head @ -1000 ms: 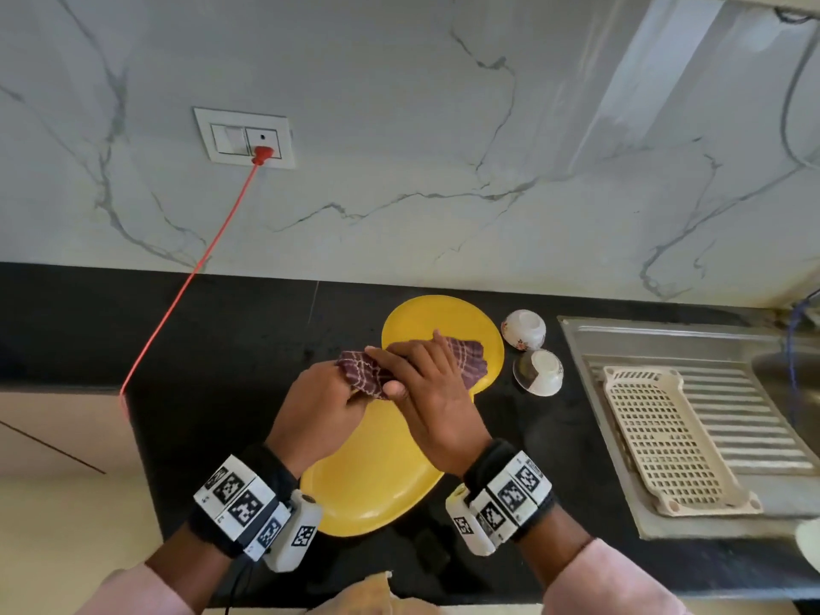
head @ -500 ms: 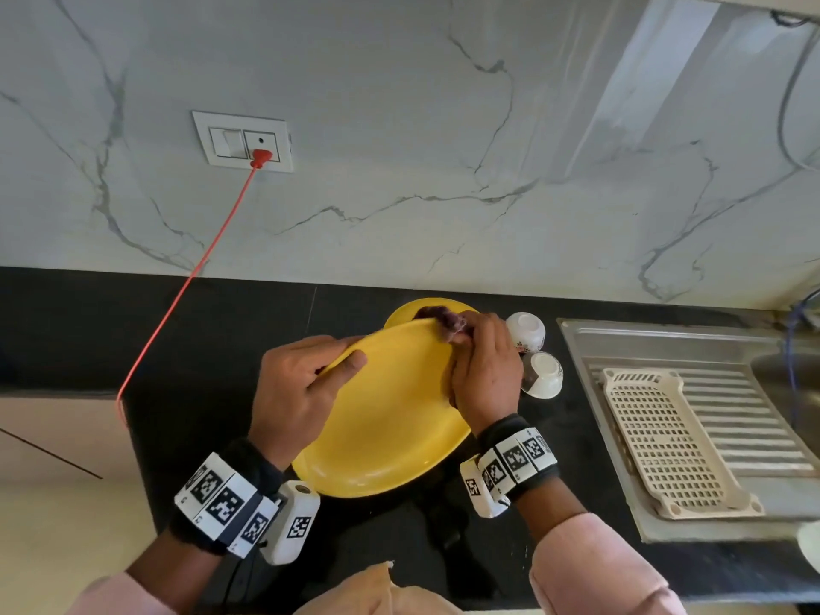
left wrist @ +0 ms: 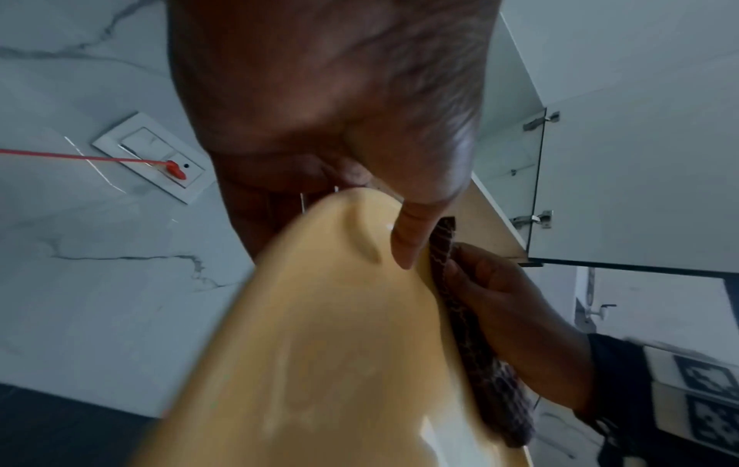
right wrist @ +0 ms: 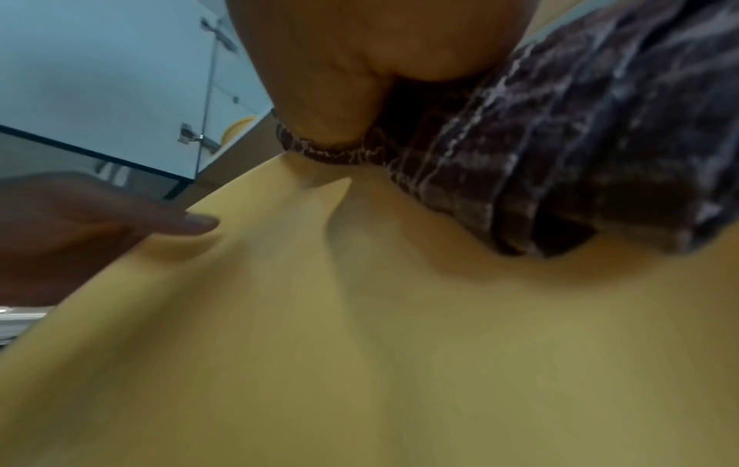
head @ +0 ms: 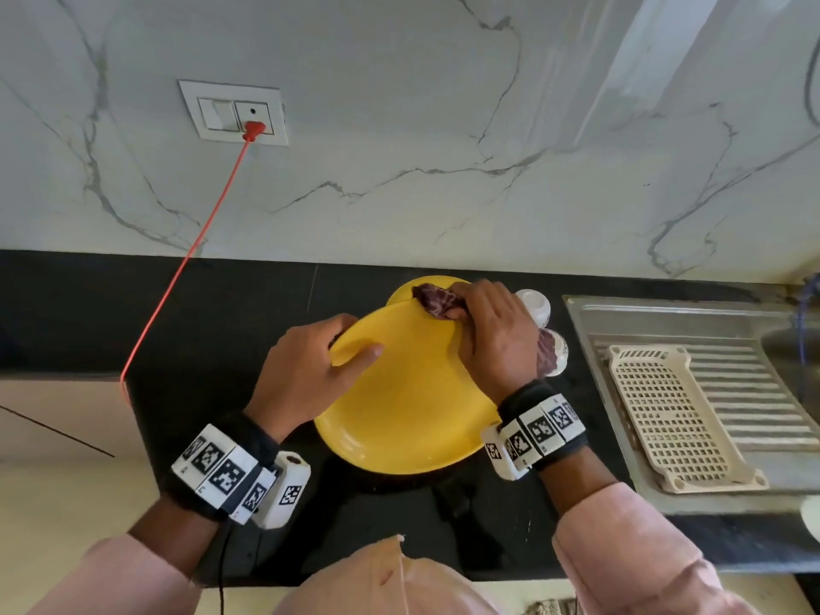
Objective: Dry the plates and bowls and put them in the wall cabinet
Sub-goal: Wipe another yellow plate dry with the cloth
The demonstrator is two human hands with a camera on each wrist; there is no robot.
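Left fingers [head: 344, 324]: curled over the far-left rim of the upper yellow plate [head: 399, 392], thumb laid flat across its face; grasping, not released.
Left hand [head: 306, 370]: carrying that side of the plate, tilted and clear of the black counter [head: 199, 330].
Right fingers [head: 472, 299]: clenched round a bunched checked cloth [head: 432, 299], pressing it against the plate's far-right rim.
Right hand [head: 492, 339]: wrapped over the edge, a tail of cloth hanging down past the wrist side.
Second yellow plate [head: 401, 292]: flat on the counter behind the lifted one, only a sliver showing.
Small white bowls [head: 539, 306]: two, upturned, just beside the right hand, partly hidden by it.
Wall cabinet [left wrist: 535, 189]: above, glass door swung open, seen from the left wrist.
Drainer tray [head: 674, 415]: on the steel sink board, well to the right.
Risk, slip: wet plastic held by the rim alone; hard rubbing on one side likely to twist it out of the left grip.
Risk, knock: right knuckles and trailing cloth close enough to nudge the bowls.
Risk, damp: underside perhaps not yet wiped; cannot tell.
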